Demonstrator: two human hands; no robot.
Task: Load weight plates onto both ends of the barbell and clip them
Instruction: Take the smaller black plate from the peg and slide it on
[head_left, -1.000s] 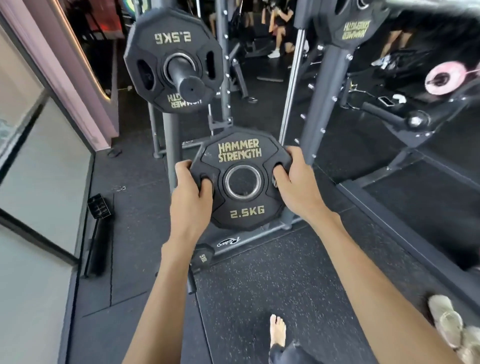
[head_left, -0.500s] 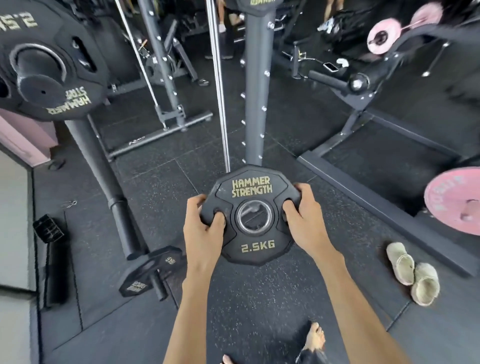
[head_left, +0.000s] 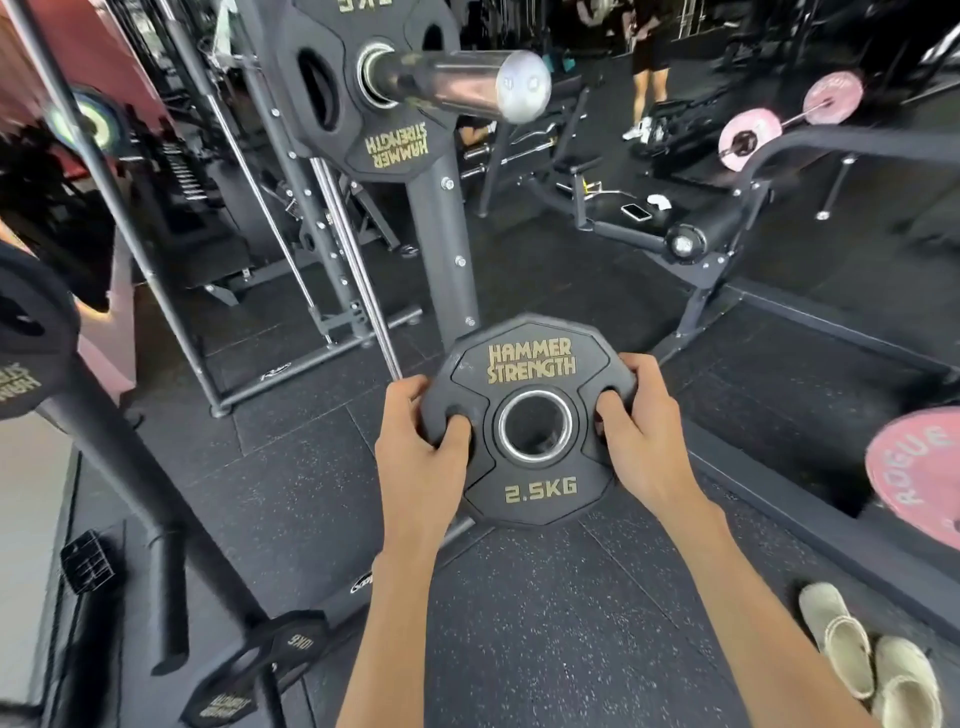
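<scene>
Two thumbs (head_left: 457, 431) are hooked into the grip slots on either side of the 2.5 kg Hammer Strength plate (head_left: 540, 491). The remaining fingers are curled behind its rim, so the plate is gripped from both sides by the left hand (head_left: 421, 457) and the right hand (head_left: 644, 452). It is held low in front of the body, lettered face toward the camera and steel-ringed bore empty, well below the chrome barbell sleeve (head_left: 457, 83). Both forearms are stretched forward with the wrists roughly level and the plate carried between them. One matching black plate (head_left: 387, 140) is already seated at the inner end of that sleeve, and no clip can be seen on it. Loading is therefore judged partly done: the held plate has yet to be raised, lined up with the sleeve end and slid on. Clipping also remains, and the state of the bar's other end cannot be told.
</scene>
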